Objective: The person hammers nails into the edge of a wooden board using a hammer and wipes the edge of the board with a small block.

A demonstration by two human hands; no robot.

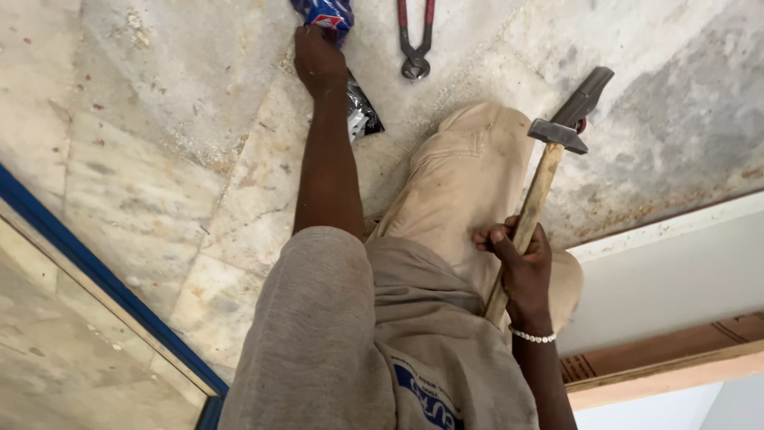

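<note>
Your right hand (521, 259) is clenched low on the wooden handle of a steel-headed hammer (557, 135), held above your knee; it looks head-heavy and stiff, best gripped near the handle's end. Your left hand (318, 60) grasps a crinkly blue plastic packet (330, 12) on the stone floor (159, 159), beside red-handled pincers (415, 40).

Wooden-handled hammer (549, 163) — upright, steel head up; blue packet (328, 13) on floor.
</note>
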